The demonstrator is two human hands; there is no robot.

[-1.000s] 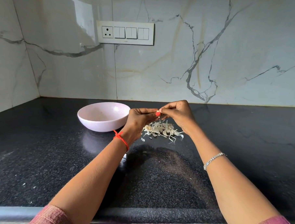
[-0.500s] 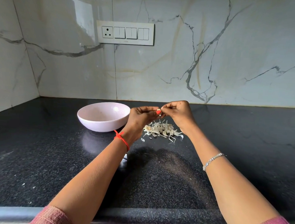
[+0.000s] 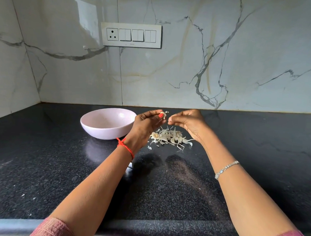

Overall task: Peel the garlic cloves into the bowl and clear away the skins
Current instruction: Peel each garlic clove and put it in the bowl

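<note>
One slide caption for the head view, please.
Left hand pinches a garlic clove; skins lie on the counter beside the bowl.

1 view | head-worn | faces forward-down | near countertop [image 3: 42, 166] | edges likely distorted

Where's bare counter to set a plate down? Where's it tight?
Free: black counter right of the right hand, out to the wall; also left of the bowl. Crowded: skins pile right of the bowl, under both hands; left hand pinches a garlic clove above it.

Both forearms raised; left hand [image 3: 146, 123] pinching, right hand [image 3: 190, 123] curled alongside.
</note>
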